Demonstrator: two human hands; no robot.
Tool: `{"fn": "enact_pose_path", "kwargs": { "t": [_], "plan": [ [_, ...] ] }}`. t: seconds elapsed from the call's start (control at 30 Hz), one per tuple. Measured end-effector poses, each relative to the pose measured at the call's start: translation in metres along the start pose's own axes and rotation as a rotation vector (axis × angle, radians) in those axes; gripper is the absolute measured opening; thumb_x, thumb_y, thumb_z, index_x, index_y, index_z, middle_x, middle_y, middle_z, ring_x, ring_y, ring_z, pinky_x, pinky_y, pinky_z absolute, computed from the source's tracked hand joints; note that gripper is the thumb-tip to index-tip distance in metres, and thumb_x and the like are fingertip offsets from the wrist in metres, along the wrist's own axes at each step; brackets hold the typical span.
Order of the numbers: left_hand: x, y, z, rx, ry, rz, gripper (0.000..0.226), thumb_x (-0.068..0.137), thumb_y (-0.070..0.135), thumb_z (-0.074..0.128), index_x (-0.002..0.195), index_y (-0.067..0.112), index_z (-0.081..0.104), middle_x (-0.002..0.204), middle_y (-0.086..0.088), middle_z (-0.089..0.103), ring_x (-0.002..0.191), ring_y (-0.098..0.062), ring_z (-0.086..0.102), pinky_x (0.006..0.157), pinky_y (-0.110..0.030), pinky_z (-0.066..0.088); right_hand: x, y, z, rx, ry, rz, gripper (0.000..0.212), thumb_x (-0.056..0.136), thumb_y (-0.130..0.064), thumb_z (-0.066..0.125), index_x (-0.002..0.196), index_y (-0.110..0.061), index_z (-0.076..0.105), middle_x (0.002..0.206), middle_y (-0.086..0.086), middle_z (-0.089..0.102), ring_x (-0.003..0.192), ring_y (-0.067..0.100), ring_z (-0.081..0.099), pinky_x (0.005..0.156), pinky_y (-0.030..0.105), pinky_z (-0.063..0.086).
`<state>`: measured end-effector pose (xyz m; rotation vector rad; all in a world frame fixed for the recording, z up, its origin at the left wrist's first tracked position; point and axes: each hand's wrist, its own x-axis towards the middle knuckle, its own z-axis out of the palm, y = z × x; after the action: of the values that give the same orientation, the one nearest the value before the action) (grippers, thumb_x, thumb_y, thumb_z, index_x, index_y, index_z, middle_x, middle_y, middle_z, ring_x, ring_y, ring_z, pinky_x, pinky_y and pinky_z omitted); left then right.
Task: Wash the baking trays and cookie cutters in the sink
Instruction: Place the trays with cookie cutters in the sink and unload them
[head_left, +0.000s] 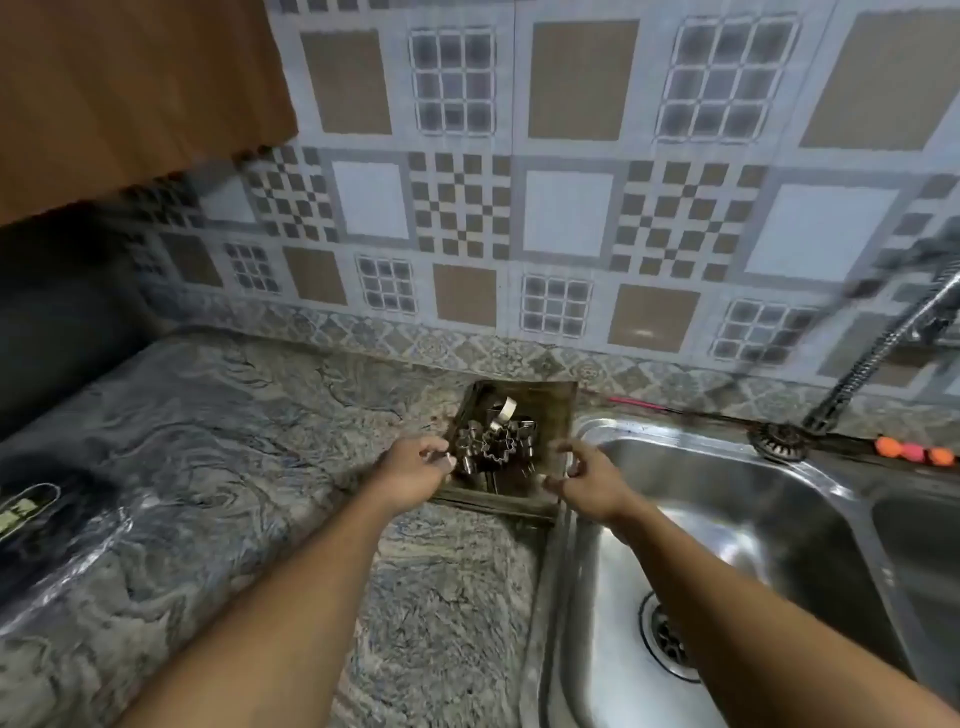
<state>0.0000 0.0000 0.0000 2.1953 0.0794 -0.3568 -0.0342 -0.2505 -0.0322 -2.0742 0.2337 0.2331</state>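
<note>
A dark, worn baking tray (556, 410) sits on the marbled counter just left of the steel sink (737, 525). Several metal cookie cutters (496, 441) lie heaped in it. My left hand (415, 470) is at the tray's left edge with its fingers curled but apart, and I cannot make out anything in them. At the tray's right front corner is my right hand (584, 480), fingers spread, close to the rim. Whether either hand touches the tray is unclear. The frame is blurred.
The sink has a drain (670, 636) near the front and a second basin (930, 566) to the right. A flexible metal faucet hose (878, 353) rises at the back right. Small orange and pink items (914, 452) lie behind the sink. A dark appliance (57, 322) stands at the far left.
</note>
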Motion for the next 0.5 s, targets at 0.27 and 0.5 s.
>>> {"fn": "enact_pose_path", "kwargs": {
  "t": [0.27, 0.5],
  "plan": [
    [0.039, -0.023, 0.02, -0.233, 0.023, -0.117, 0.015, 0.097, 0.013, 0.064, 0.109, 0.012, 0.071, 0.105, 0.0, 0.063, 0.098, -0.015, 0.06, 0.092, -0.032, 0.049, 0.013, 0.011, 0.019, 0.277, 0.098, 0.073, 0.032, 0.082, -0.002, 0.065, 0.105, -0.023, 0.06, 0.085, 0.007, 0.064, 0.065, 0.017, 0.055, 0.061, 0.031, 0.048],
    [0.034, -0.038, 0.02, -0.409, -0.034, -0.191, 0.013, 0.092, 0.015, 0.07, 0.095, 0.027, 0.075, 0.108, 0.004, 0.07, 0.103, -0.011, 0.062, 0.086, -0.041, 0.057, 0.006, 0.006, 0.021, 0.434, 0.113, 0.097, 0.038, 0.084, 0.017, 0.054, 0.111, -0.01, 0.055, 0.082, 0.002, 0.054, 0.049, 0.007, 0.044, 0.049, 0.021, 0.038]
  ]
}}
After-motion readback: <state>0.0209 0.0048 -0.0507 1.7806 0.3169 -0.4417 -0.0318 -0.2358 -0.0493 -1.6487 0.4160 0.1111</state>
